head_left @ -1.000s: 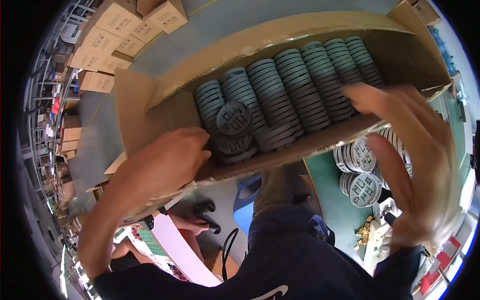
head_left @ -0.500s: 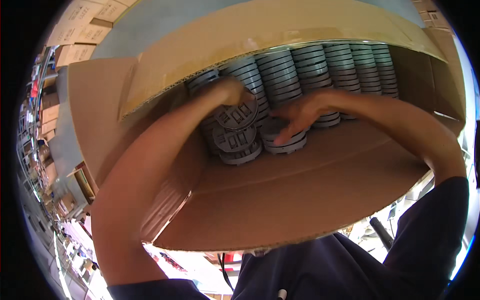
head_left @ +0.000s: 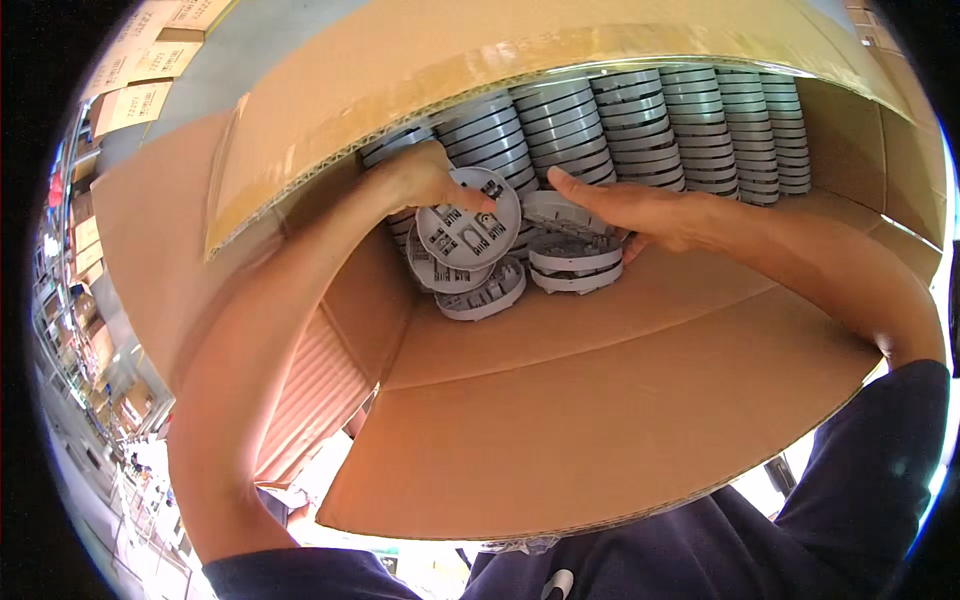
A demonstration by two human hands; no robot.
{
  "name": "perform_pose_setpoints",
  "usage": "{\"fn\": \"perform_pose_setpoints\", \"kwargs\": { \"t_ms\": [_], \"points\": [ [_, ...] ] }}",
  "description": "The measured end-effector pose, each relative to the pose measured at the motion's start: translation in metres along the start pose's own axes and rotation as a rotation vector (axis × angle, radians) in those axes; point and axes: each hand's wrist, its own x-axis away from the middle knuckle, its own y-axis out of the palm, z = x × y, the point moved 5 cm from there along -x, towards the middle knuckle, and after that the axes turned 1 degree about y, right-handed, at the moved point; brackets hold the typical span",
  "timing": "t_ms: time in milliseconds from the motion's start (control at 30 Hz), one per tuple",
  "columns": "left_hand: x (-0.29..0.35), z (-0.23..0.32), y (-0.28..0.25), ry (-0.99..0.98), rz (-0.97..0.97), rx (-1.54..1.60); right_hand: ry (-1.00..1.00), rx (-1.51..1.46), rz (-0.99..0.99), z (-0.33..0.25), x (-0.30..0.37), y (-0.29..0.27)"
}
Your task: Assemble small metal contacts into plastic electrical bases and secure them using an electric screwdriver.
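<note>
A large open cardboard box (head_left: 640,420) fills the view, its back packed with rows of stacked round grey-white plastic discs (head_left: 640,125). My left hand (head_left: 425,175) reaches deep inside and grips one disc (head_left: 468,218) by its upper edge, tilted so its ribbed underside faces me. My right hand (head_left: 625,208) lies flat on top of a short stack of discs (head_left: 572,258) beside it, fingers stretched toward the left. A few loose discs (head_left: 485,293) lie tumbled on the box floor below the held one.
The box's upper flap (head_left: 520,60) overhangs the stacks. More cardboard boxes (head_left: 135,100) sit on the floor at upper left. Shelving and clutter (head_left: 90,340) run along the left rim.
The view has closed in on the box. Both hands went from its outer sides into it; my left hand now has one disc tipped up, my right hand rests on the short stack.
</note>
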Motion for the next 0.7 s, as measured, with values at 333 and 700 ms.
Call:
{"fn": "perform_pose_setpoints", "kwargs": {
  "t_ms": [333, 700],
  "points": [
    [0.048, -0.034, 0.018, -0.273, -0.148, 0.464, 0.04, 0.079, 0.177, 0.009, -0.018, 0.004],
    [0.069, -0.01, 0.024, -0.141, 0.307, 0.521, 0.189, -0.112, 0.154, 0.023, -0.023, 0.006]
  ]
}}
